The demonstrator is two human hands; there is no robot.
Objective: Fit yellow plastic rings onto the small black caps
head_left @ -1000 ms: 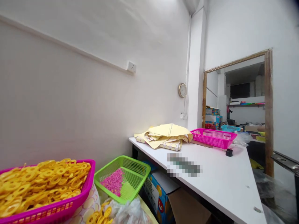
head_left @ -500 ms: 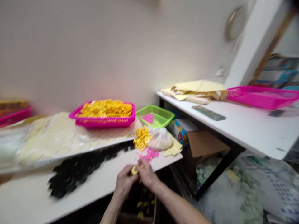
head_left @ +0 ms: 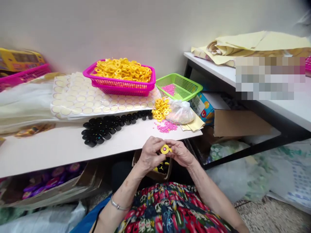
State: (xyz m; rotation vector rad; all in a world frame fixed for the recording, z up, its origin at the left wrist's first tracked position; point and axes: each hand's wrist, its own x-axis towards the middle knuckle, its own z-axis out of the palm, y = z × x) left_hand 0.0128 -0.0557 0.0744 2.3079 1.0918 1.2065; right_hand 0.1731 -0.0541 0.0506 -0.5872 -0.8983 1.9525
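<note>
Close to my body, just off the table's front edge, my left hand (head_left: 151, 154) pinches a small yellow ring-shaped plastic piece (head_left: 165, 149) with a pinkish centre and a short tab. My right hand (head_left: 181, 153) has its fingers closed at the tab side of the same piece. Beyond the hands, small pink beads (head_left: 167, 127) are scattered on the table, with a heap of yellow ring pieces (head_left: 160, 109) behind them. Rows of black round parts (head_left: 103, 127) stand to the left. Below my hands, a cardboard box (head_left: 155, 175) contains black and yellow parts.
A pink basket (head_left: 123, 89) piled with yellow pieces sits on sticker sheets (head_left: 73, 97). Beside it are a green basket (head_left: 181, 95) with pink beads and a tied plastic bag (head_left: 181, 112). A second white table (head_left: 213, 69) stands right; an open carton (head_left: 240, 124) is beneath it.
The view has tilted down and steadied, so my lap and the boxes underneath now show. Both hands still hold the yellow piece, whose pinkish centre now faces up.
</note>
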